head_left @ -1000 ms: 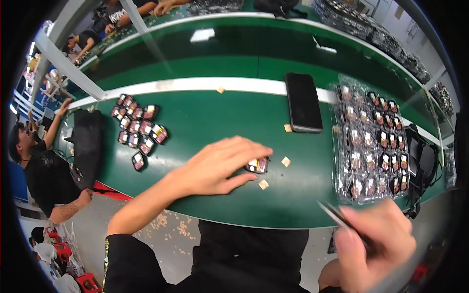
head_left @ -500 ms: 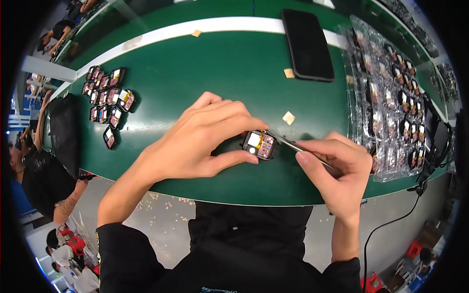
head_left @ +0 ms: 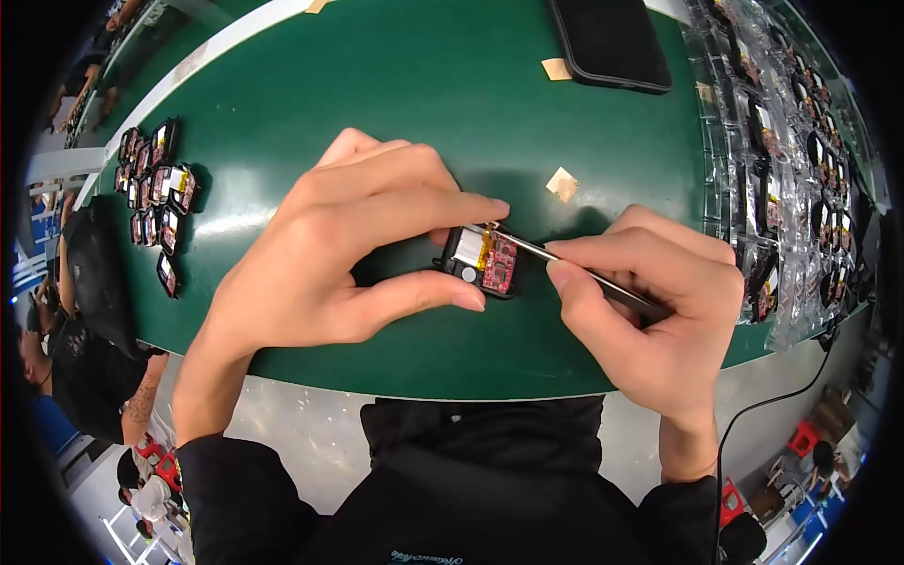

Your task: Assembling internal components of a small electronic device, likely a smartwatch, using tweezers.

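A small black device housing (head_left: 479, 263) lies on the green table, its inside facing up. It shows a silvery-white battery, yellow tape, a red circuit board and a round white spot. My left hand (head_left: 353, 240) grips the housing between thumb and fingers at its left side. In my right hand (head_left: 650, 292) is a pair of dark metal tweezers (head_left: 603, 282), pinched between thumb and forefinger. The tip of the tweezers reaches the housing's upper edge, close to my left forefinger. Whether anything is between the tips is too small to tell.
Several similar opened housings (head_left: 151, 188) are grouped at the left. Clear plastic trays (head_left: 767, 179) full of such parts stand at the right. A black phone (head_left: 612, 42) lies at the far right, with small tan paper squares (head_left: 562, 185) nearby. Another person (head_left: 94, 358) sits at the left.
The tweezers' tip has moved left, from beside the housing to over its upper edge. My left forefinger still rests there. The whole view has shifted closer to the table.
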A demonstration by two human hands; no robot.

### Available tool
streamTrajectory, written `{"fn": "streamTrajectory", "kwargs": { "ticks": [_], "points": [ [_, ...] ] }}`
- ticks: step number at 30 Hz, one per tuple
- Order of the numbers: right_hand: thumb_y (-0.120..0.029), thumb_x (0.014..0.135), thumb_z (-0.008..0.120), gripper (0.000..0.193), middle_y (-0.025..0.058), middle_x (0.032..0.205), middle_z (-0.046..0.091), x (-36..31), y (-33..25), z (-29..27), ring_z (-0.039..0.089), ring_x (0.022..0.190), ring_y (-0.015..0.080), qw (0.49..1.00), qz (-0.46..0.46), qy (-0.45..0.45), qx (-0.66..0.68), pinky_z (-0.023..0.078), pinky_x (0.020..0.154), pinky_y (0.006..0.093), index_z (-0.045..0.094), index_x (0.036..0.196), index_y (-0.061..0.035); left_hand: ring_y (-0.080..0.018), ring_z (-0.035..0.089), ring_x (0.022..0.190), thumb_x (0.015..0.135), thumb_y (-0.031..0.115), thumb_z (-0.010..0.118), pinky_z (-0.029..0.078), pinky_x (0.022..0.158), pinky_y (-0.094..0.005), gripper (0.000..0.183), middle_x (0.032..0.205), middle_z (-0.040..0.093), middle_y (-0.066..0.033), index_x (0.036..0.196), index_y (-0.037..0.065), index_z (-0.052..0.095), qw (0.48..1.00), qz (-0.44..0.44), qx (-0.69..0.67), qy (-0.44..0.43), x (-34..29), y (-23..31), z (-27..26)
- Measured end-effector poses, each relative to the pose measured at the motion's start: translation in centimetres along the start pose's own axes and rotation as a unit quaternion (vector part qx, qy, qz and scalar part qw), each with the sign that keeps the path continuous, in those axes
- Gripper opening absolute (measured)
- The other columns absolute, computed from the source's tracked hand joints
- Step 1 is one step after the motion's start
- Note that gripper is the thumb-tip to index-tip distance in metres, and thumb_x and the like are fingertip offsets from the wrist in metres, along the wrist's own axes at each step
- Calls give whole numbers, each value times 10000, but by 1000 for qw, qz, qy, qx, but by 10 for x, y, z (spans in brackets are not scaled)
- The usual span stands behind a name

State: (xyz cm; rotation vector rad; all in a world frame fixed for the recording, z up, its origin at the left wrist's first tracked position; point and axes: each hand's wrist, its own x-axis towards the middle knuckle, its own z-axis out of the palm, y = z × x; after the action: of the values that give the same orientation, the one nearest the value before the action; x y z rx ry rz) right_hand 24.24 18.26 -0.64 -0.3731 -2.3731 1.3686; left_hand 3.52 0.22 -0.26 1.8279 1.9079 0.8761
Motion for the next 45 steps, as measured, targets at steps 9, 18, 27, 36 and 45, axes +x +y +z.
{"fn": "streamTrajectory", "kwargs": {
  "ticks": [9, 18, 27, 36, 45],
  "points": [
    [87, 825, 817, 156, 16, 719, 647, 0, 0, 0, 491, 560, 26, 1000, 10, 7, -3, 309, 514, 215, 837, 973, 43, -220, 612, 787, 730, 437, 952, 392, 820, -370, 654, 885, 710, -55, 1235, 39, 831, 1000, 20, 12, 7, 2, -2, 0],
    [97, 750, 876, 298, 18, 766, 664, -8, 4, 7, 441, 523, 23, 988, -100, 76, -95, 297, 486, 229, 864, 1034, 8, -169, 556, 714, 715, 401, 988, 388, 767, -328, 596, 870, 714, -37, 1155, 44, 802, 1000, -3, 2, 15, 5, 0, 0],
    [99, 758, 891, 298, 12, 783, 677, -7, 4, 11, 444, 525, 22, 985, -113, 71, -106, 294, 475, 234, 871, 1039, 4, -167, 551, 711, 724, 413, 984, 381, 754, -326, 589, 912, 738, -41, 1151, 47, 809, 1000, -6, 7, 8, 5, -1, -4],
    [84, 817, 838, 201, 55, 736, 704, -4, -1, -3, 566, 580, 74, 999, -30, -1, -16, 363, 525, 237, 858, 1012, 40, -170, 591, 774, 755, 513, 954, 369, 736, -325, 651, 981, 788, -47, 1169, 27, 827, 998, 15, -42, -44, 2, -14, -14],
    [84, 817, 840, 201, 42, 727, 687, -7, 2, -1, 546, 577, 67, 1000, -25, -3, -9, 352, 519, 238, 862, 1006, 23, -195, 680, 845, 767, 489, 952, 393, 764, -336, 623, 994, 798, -65, 1162, 23, 827, 998, 27, -36, -40, 2, -13, -11]
  ]
}}
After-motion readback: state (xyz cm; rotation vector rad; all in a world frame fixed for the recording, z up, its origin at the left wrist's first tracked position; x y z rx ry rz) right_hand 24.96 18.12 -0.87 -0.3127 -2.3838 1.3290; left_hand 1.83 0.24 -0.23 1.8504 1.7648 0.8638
